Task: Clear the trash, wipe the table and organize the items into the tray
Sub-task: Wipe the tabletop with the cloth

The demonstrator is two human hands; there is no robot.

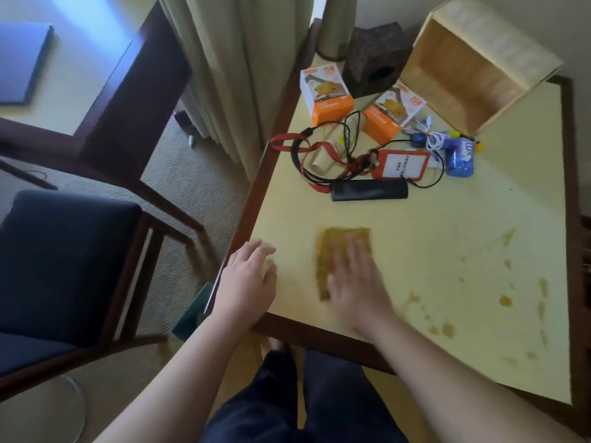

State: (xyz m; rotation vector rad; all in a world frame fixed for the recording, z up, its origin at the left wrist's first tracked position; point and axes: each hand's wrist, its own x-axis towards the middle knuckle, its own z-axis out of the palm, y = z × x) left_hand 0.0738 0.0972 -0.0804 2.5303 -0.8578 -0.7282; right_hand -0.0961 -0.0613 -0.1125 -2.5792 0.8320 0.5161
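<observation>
A brown-soaked cloth (339,247) lies flat on the pale yellow table (447,225), and my right hand (355,282) presses on its near half with fingers spread, blurred. My left hand (248,276) rests flat on the table's left corner, holding nothing. Brown spill spots (507,300) dot the table to the right. At the back stands a wooden tray (473,68) tipped on its side. In front of it lie two orange-and-white boxes (326,91), a red lanyard with a badge (403,163), a black case (369,190), a paper cup (332,145), cables and a blue packet (459,156).
A dark tissue box (374,55) and a lamp base (332,30) stand at the table's back. Curtains (236,68) hang left of the table. A blue-cushioned wooden chair (64,266) stands to my left, with a second chair behind it.
</observation>
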